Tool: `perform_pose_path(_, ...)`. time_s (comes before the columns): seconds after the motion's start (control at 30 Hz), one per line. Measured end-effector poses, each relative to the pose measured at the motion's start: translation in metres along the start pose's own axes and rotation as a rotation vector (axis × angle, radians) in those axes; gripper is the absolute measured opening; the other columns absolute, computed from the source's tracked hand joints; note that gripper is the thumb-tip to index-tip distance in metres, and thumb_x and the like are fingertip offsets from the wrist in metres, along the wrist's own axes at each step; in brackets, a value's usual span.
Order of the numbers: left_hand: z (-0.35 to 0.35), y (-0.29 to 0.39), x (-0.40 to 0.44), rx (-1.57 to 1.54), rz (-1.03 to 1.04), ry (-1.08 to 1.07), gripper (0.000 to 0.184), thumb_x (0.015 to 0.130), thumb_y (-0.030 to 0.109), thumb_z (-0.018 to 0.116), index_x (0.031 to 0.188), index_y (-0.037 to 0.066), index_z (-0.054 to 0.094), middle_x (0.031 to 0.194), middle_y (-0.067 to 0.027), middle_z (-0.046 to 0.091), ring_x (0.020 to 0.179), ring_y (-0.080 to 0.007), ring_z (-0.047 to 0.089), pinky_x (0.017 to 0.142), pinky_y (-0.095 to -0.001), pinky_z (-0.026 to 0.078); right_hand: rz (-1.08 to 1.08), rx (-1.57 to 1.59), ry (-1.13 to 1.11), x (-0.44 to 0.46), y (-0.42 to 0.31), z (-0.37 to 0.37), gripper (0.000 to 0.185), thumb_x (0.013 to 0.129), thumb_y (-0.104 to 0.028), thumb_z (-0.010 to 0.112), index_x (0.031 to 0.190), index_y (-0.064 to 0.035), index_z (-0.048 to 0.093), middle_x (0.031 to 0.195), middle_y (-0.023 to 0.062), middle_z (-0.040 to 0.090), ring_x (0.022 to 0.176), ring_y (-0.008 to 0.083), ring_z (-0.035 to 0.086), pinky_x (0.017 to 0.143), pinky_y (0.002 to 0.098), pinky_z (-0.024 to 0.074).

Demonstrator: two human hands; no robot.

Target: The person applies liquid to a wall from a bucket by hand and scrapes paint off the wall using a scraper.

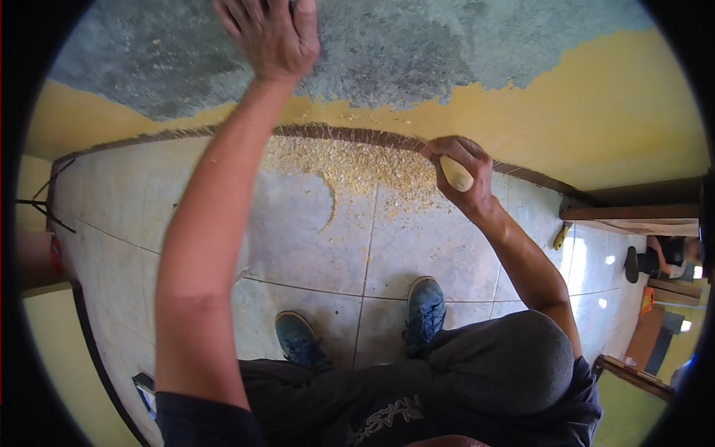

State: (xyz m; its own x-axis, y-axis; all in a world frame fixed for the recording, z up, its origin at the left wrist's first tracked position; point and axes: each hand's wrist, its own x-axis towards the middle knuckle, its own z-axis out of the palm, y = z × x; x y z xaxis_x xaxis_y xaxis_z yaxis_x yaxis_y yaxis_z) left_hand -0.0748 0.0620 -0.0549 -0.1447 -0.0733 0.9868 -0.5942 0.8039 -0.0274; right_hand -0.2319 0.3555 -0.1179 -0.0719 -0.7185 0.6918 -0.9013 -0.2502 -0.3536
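My left hand (pixel 272 37) is spread flat against the wall, over its bare grey patch (pixel 372 52). Low by the skirting, my right hand (pixel 471 167) is wrapped round a wooden-handled tool (pixel 456 173). The rounded pale butt of the handle points towards me; its working end is hidden by my fingers. Yellow paint (pixel 596 97) covers the wall below and to the right of the grey patch, with a ragged border. Heaped yellowish flakes (pixel 350 167) lie along the foot of the wall between my arms, and some bits are blurred in the air.
Pale floor tiles (pixel 313 223) lie under my shoes (pixel 426 305). A yellow object (pixel 561 236) rests on the floor at right, near a wooden board (pixel 633 214). Farther right another person (pixel 663 255) is low to the floor. Thin black legs of a stand (pixel 48 201) are at far left.
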Motion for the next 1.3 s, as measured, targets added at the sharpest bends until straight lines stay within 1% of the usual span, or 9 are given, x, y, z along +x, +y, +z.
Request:
perform_pose_path(0.07, 0.009, 0.028, -0.020, -0.208, -0.115, -0.155, 0.094, 0.101, 0.068, 0.030, 0.161, 0.008, -0.008, 0.166, -0.0230, -0.019, 0.153, -0.0420, -0.017, 0.120, -0.0578, -0.014, 0.210, 0.057, 0.033, -0.013, -0.009, -0.011, 0.016, 0.078, -0.002, 0.080, 0.090, -0.0069, 0.071, 0.081, 0.0092, 0.072, 0.072, 0.0297, 0.071, 0.063, 0.0366, 0.0555)
perform_pose_path(0.2, 0.027, 0.101, -0.122, -0.206, 0.116, -0.346, 0.104, 0.098, 0.071, 0.033, 0.157, 0.006, -0.022, 0.163, -0.0211, -0.028, 0.151, -0.0403, -0.025, 0.119, -0.0626, -0.014, 0.471, 0.219, 0.059, -0.035, -0.026, -0.036, 0.017, 0.081, -0.009, 0.084, 0.092, -0.0050, 0.072, 0.082, 0.0088, 0.074, 0.069, 0.0184, 0.071, 0.062, 0.0317, 0.0558)
perform_pose_path(0.3, 0.005, 0.133, -0.185, -0.119, 0.249, -0.549, 0.108, 0.097, 0.068, 0.044, 0.159, 0.006, -0.017, 0.163, -0.0203, -0.029, 0.150, -0.0407, -0.028, 0.118, -0.0669, -0.011, 0.602, 0.244, 0.022, -0.051, -0.027, -0.052, 0.019, 0.081, -0.011, 0.086, 0.090, -0.0034, 0.070, 0.077, 0.0081, 0.073, 0.066, 0.0114, 0.067, 0.061, 0.0284, 0.0541)
perform_pose_path(0.53, -0.070, 0.134, -0.160, -0.475, 0.150, -1.191, 0.103, 0.088, 0.040, 0.074, 0.164, 0.017, 0.008, 0.169, -0.0206, 0.004, 0.157, -0.0357, 0.005, 0.123, -0.0595, 0.009, 0.760, 0.347, 0.008, -0.057, -0.012, -0.061, 0.019, 0.081, -0.010, 0.086, 0.085, -0.0022, 0.069, 0.074, 0.0060, 0.070, 0.070, 0.0097, 0.063, 0.064, 0.0283, 0.0514)
perform_pose_path(0.63, -0.087, 0.109, -0.141, -0.285, -0.124, -0.985, 0.092, 0.093, 0.025, 0.068, 0.164, 0.016, 0.011, 0.169, -0.0205, 0.005, 0.157, -0.0359, 0.006, 0.122, -0.0583, 0.011, 0.738, 0.322, -0.050, -0.047, -0.014, -0.041, 0.017, 0.080, -0.011, 0.086, 0.086, -0.0060, 0.071, 0.077, 0.0039, 0.072, 0.070, 0.0126, 0.068, 0.063, 0.0294, 0.0531)
perform_pose_path(0.7, -0.074, 0.075, -0.127, -0.249, -0.190, -0.637, 0.075, 0.103, 0.043, 0.048, 0.164, 0.015, 0.013, 0.169, -0.0191, 0.007, 0.157, -0.0363, 0.003, 0.123, -0.0570, 0.000, 0.622, 0.275, -0.018, -0.031, -0.021, -0.026, 0.017, 0.079, -0.010, 0.086, 0.085, -0.0065, 0.071, 0.078, 0.0048, 0.073, 0.071, 0.0156, 0.070, 0.063, 0.0306, 0.0542)
perform_pose_path(0.83, -0.053, 0.013, -0.026, -0.207, -0.062, -0.219, 0.083, 0.102, 0.058, 0.041, 0.163, 0.010, 0.012, 0.169, -0.0208, 0.009, 0.156, -0.0402, -0.002, 0.122, -0.0567, -0.007, 0.317, 0.194, 0.018, 0.006, -0.023, 0.005, 0.014, 0.079, -0.002, 0.080, 0.083, -0.0076, 0.067, 0.081, 0.0065, 0.074, 0.074, 0.0248, 0.073, 0.064, 0.0347, 0.0567)
perform_pose_path(1.0, 0.002, -0.041, 0.041, 0.010, 0.258, 0.125, 0.065, 0.108, 0.042, 0.029, 0.162, 0.007, 0.021, 0.168, -0.0203, 0.017, 0.155, -0.0410, 0.012, 0.123, -0.0561, 0.005, 0.097, 0.176, 0.068, 0.042, 0.002, 0.036, 0.017, 0.077, 0.005, 0.074, 0.084, -0.0061, 0.064, 0.086, 0.0083, 0.072, 0.075, 0.0266, 0.072, 0.063, 0.0360, 0.0558)
perform_pose_path(1.3, 0.020, -0.056, 0.032, 0.055, 0.358, 0.257, 0.060, 0.107, 0.043, 0.028, 0.160, 0.015, 0.033, 0.168, -0.0109, 0.025, 0.156, -0.0344, 0.018, 0.124, -0.0513, 0.003, -0.252, -0.089, -0.098, 0.045, 0.021, 0.073, 0.022, 0.069, -0.009, 0.074, 0.090, -0.0095, 0.072, 0.086, 0.0073, 0.072, 0.078, 0.0231, 0.072, 0.067, 0.0373, 0.0594)
